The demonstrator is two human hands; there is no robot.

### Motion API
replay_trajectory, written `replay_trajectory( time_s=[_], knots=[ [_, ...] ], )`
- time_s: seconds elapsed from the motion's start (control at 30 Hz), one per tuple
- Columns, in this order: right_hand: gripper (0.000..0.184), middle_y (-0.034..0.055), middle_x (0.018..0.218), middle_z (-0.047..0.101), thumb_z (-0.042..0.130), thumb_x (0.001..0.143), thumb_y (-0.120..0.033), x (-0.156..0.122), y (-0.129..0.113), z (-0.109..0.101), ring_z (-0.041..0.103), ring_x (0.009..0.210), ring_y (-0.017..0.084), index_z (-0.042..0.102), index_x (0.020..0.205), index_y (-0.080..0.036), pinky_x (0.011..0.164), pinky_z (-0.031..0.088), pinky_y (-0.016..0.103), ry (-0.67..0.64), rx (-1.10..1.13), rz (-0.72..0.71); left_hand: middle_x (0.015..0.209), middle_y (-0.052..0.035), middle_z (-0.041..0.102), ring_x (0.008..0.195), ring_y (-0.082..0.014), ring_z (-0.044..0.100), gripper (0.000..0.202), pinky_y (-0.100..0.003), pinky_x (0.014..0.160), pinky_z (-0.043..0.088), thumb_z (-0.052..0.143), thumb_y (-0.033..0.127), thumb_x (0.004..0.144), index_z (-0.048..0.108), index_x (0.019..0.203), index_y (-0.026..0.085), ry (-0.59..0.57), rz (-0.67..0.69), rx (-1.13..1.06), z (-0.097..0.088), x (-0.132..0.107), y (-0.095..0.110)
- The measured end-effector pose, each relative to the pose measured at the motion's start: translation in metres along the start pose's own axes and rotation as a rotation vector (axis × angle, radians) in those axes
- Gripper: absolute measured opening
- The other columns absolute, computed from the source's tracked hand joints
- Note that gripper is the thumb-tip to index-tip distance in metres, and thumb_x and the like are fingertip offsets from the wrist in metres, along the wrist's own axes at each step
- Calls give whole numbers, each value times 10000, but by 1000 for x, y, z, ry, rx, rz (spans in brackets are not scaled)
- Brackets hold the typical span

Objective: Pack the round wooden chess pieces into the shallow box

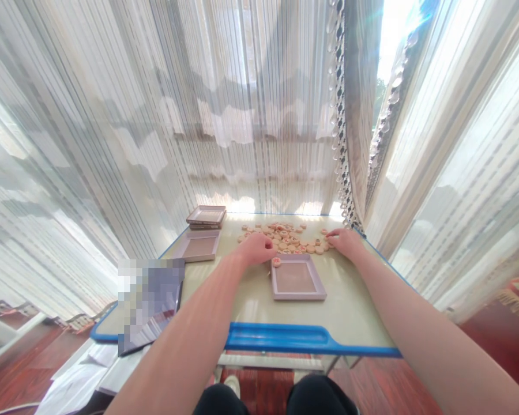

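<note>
A heap of round wooden Chinese chess pieces (285, 236), some with red or dark characters, spreads over the far part of the table. Just in front of it lies a shallow, square, pale mauve tray (299, 297). One red-marked piece (276, 262) sits in its far left corner. My left hand (257, 248) is over the heap's near left edge, beside that corner, with fingers curled in; whatever they hold is hidden. At the right end of the heap, my right hand (346, 241) reaches in with fingers stretched out, fingertips at the outermost pieces.
Another shallow tray (198, 257) lies to the left, with a stack of trays (206, 214) behind it. A dark tablet-like device (173, 300), partly blurred out, rests at the near left. The table has a raised blue edge (281, 337). Curtains (251, 144) hang behind.
</note>
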State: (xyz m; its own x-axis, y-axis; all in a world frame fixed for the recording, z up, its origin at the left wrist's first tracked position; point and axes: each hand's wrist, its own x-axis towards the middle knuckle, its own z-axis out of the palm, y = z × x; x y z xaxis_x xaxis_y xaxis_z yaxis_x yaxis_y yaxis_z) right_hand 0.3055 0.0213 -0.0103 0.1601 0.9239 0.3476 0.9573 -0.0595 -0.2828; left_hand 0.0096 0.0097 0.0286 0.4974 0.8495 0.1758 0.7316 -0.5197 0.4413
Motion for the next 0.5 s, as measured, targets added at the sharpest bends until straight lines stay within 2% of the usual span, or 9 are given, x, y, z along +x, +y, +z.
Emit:
replay_trajectory(
  time_s=[0.13, 0.3, 0.4, 0.5],
  knots=[
    [300, 103, 868, 706, 481, 769, -321, 1, 0, -3, 624, 866, 240, 728, 859, -176, 732, 437, 300, -42, -13, 61, 487, 30, 441, 516, -97, 407, 148, -233, 499, 281, 460, 257, 610, 487, 497, 164, -3, 6, 22, 0, 0, 0],
    [292, 100, 881, 704, 477, 784, -320, -2, -8, -2, 626, 854, 229, 717, 872, -179, 730, 436, 299, -7, 25, 46, 517, 22, 495, 528, -100, 428, 159, -233, 502, 277, 457, 252, 634, 538, 533, 159, 43, 15, 75, 2, 1, -1],
    [247, 83, 889, 702, 521, 765, -327, -4, -12, 3, 627, 848, 221, 706, 864, -197, 746, 435, 307, 1, 44, 21, 565, 5, 550, 557, -114, 460, 182, -238, 523, 305, 460, 261, 668, 582, 577, 161, 103, 26, 111, 3, 2, -2],
    [190, 71, 884, 699, 548, 750, -297, -3, -13, 8, 630, 839, 213, 696, 824, -205, 762, 434, 314, 11, 47, -12, 692, -21, 631, 651, -139, 521, 213, -245, 607, 367, 441, 246, 721, 641, 715, 172, 200, -18, 100, 5, 6, -6]
  ],
)
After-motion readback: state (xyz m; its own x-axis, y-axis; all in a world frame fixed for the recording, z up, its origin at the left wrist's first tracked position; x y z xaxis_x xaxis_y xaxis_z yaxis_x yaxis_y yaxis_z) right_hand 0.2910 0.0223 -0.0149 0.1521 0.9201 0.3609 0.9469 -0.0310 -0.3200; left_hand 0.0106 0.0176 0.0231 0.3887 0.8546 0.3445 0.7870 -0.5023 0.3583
